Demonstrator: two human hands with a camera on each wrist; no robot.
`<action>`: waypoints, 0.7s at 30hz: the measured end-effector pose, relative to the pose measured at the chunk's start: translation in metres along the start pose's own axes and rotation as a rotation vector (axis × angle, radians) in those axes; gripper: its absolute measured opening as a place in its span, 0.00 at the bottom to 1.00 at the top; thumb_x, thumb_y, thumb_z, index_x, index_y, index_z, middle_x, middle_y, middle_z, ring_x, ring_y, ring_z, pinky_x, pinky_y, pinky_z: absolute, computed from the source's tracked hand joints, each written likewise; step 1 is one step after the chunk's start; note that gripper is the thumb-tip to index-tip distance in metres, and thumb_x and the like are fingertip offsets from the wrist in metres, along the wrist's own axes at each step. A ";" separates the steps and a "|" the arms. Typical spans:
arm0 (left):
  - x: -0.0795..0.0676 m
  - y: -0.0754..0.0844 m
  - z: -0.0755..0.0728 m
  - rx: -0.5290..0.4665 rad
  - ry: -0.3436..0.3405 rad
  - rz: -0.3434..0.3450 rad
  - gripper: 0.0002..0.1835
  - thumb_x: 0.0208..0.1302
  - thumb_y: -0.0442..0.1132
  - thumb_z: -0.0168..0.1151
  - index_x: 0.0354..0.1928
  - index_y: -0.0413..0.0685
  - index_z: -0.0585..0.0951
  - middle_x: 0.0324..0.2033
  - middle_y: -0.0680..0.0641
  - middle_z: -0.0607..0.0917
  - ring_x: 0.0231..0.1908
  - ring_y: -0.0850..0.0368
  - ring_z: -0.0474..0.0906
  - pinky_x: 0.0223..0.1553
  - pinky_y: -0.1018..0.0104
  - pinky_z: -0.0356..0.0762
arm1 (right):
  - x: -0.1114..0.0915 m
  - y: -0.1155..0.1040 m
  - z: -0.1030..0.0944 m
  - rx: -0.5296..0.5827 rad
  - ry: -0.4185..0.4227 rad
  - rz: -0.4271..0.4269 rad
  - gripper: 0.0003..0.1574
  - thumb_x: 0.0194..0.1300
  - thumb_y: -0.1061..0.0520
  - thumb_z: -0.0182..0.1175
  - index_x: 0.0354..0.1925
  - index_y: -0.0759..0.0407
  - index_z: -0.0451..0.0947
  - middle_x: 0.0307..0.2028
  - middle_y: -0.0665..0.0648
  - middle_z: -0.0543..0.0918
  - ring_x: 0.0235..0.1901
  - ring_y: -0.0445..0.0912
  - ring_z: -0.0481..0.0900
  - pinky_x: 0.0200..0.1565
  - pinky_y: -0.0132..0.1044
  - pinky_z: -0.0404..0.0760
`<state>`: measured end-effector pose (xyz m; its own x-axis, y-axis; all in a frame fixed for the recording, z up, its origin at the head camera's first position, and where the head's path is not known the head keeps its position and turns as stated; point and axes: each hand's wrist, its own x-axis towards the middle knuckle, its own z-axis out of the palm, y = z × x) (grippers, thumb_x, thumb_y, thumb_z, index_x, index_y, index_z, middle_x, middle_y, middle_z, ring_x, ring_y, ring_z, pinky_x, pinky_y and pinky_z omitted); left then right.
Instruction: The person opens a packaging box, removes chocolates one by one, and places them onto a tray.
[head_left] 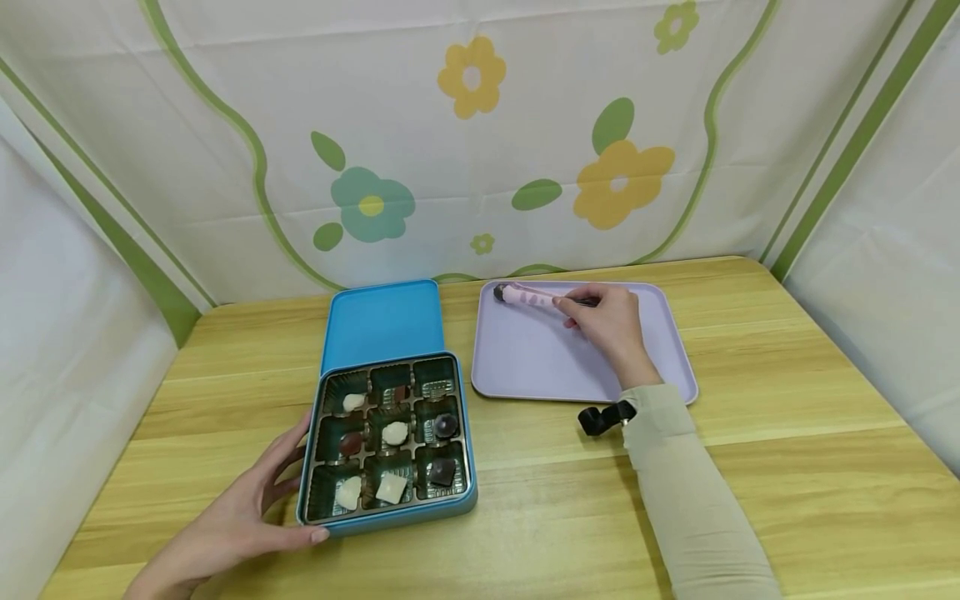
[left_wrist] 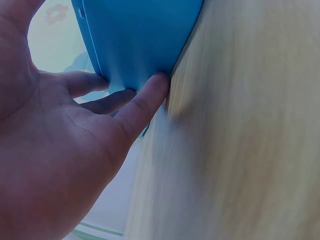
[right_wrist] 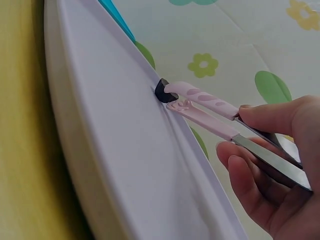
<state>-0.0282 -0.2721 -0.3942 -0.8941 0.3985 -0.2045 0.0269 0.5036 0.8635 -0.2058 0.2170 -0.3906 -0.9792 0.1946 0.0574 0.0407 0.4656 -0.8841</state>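
My right hand [head_left: 611, 325] holds metal tongs with pink tips [head_left: 528, 296], thumb on one arm and fingers on the other. At the tong tips is a dark chocolate [right_wrist: 164, 91], by the far left corner of the lilac tray [head_left: 540, 367]; whether it touches the tray I cannot tell. A blue tin box [head_left: 405, 523] of chocolates stands left of the tray. My left hand [head_left: 232, 521] holds its near left corner, thumb at the front and fingers against the left side [left_wrist: 140, 45]. White, brown and dark chocolates sit in its compartments; the far right compartment [head_left: 437, 379] is bare.
The blue lid [head_left: 386, 325] lies behind the tin box, beside the tray. A wooden table [head_left: 540, 517] carries everything. A flowered white cloth [head_left: 465, 167] hangs along the table's back edge, with white cloth at both sides. A black strap [head_left: 606, 417] is on my right wrist.
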 end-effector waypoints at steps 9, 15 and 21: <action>0.000 0.000 0.000 -0.001 -0.003 0.001 0.65 0.63 0.39 0.80 0.87 0.77 0.42 0.86 0.36 0.45 0.75 0.40 0.65 0.60 0.82 0.72 | -0.001 -0.005 -0.004 -0.014 0.018 0.004 0.19 0.66 0.45 0.77 0.44 0.58 0.92 0.35 0.64 0.93 0.27 0.46 0.91 0.26 0.30 0.80; 0.000 0.000 0.001 -0.007 -0.003 0.010 0.65 0.63 0.38 0.79 0.87 0.76 0.42 0.86 0.36 0.45 0.75 0.56 0.69 0.61 0.82 0.72 | -0.001 -0.006 -0.005 0.039 0.039 0.013 0.20 0.65 0.44 0.77 0.45 0.58 0.93 0.33 0.58 0.94 0.27 0.44 0.91 0.28 0.31 0.82; 0.000 -0.001 0.000 -0.010 -0.004 0.015 0.65 0.63 0.38 0.79 0.87 0.76 0.42 0.86 0.35 0.44 0.71 0.76 0.67 0.61 0.82 0.72 | 0.001 -0.012 -0.005 0.202 0.019 0.001 0.23 0.66 0.46 0.78 0.47 0.63 0.92 0.26 0.43 0.91 0.25 0.41 0.90 0.34 0.35 0.88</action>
<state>-0.0283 -0.2722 -0.3955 -0.8918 0.4092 -0.1930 0.0364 0.4900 0.8710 -0.2059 0.2156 -0.3774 -0.9751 0.2126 0.0634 -0.0006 0.2832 -0.9591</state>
